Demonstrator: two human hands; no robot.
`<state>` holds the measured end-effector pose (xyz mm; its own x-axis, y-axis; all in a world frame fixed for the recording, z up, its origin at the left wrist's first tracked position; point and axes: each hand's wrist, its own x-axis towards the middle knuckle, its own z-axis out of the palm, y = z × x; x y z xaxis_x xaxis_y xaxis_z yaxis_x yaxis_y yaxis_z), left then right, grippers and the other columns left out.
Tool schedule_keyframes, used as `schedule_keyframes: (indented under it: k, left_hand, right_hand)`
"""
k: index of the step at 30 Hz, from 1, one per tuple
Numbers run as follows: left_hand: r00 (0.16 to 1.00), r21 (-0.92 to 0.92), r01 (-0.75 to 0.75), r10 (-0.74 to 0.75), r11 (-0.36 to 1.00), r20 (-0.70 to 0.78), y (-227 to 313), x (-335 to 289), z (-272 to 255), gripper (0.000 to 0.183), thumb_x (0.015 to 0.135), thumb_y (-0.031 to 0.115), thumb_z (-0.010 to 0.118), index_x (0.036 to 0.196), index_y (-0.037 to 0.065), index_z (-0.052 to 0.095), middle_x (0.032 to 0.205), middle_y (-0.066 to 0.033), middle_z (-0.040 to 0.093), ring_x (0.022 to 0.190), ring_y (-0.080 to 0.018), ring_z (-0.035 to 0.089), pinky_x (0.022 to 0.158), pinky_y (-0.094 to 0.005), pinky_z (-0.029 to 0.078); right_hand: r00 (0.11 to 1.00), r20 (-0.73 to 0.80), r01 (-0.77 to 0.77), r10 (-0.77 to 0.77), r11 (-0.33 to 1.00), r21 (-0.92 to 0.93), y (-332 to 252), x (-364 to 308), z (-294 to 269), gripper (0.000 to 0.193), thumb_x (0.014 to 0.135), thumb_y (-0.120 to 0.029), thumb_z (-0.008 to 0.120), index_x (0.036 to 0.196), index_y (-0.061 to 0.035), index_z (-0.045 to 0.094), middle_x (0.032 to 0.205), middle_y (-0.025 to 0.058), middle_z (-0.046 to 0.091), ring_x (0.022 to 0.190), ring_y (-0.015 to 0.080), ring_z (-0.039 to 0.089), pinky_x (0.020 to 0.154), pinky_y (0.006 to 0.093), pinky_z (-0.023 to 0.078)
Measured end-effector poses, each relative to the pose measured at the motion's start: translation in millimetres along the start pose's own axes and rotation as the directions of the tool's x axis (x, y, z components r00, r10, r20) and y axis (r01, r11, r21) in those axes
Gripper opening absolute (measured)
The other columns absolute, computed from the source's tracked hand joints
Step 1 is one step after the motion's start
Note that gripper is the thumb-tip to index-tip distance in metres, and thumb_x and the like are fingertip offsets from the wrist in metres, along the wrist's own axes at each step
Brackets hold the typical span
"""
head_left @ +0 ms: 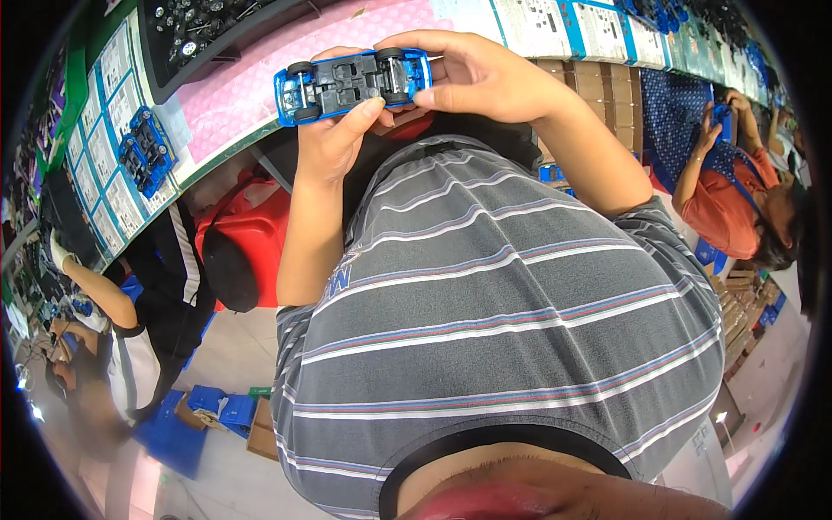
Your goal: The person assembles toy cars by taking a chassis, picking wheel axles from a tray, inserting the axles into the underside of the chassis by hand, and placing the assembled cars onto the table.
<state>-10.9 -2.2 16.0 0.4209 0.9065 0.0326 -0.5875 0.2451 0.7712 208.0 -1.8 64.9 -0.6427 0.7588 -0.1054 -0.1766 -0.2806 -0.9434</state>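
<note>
A blue toy car [347, 84] is held between my two hands at the bench edge, its black underside turned up toward me. Axles and dark wheels show at both ends. My left hand [336, 139] grips it from below, the thumb pressed on the near side. My right hand [477, 78] closes round the right end, with the thumb at the near corner and the index finger stretched along the far edge. The other fingers are partly hidden behind the car.
A black tray [208, 52] of small wheels stands on pink bubble wrap [251, 87]. Blue toy car bodies [147, 152] lie on printed sheets to the left. A red stool [251, 217] stands beside the bench. Co-workers [732, 191] sit on both sides.
</note>
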Motion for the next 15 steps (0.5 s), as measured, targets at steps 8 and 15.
schedule_keyframes:
  k: [8,15]
  left_hand:
    - [0.999,0.130,-0.046,0.048,0.990,-0.013,-0.7,-4.1,6.8,0.055,0.081,0.001,0.074,0.127,-0.001,0.044,0.096,-0.0124,0.065,0.071,-0.0165,0.067,0.066,-0.0279,0.057]
    - [1.000,0.147,-0.011,0.015,0.989,-0.026,-9.9,-4.1,-2.5,0.049,0.085,0.006,0.068,0.128,0.000,0.045,0.104,-0.0148,0.063,0.087,-0.0230,0.066,0.067,-0.0326,0.055]
  right_hand:
    - [0.985,-0.174,-0.003,-0.008,0.998,-0.066,6.2,7.1,10.3,0.044,0.087,0.010,0.051,0.131,0.0059,0.052,0.117,0.0127,0.063,0.107,0.0173,0.061,0.097,0.0334,0.050]
    - [0.946,-0.312,-0.151,0.089,0.972,-0.179,15.9,16.1,6.5,0.034,0.085,0.010,0.049,0.118,0.0049,0.057,0.103,0.0084,0.065,0.095,0.0128,0.063,0.084,0.0289,0.054]
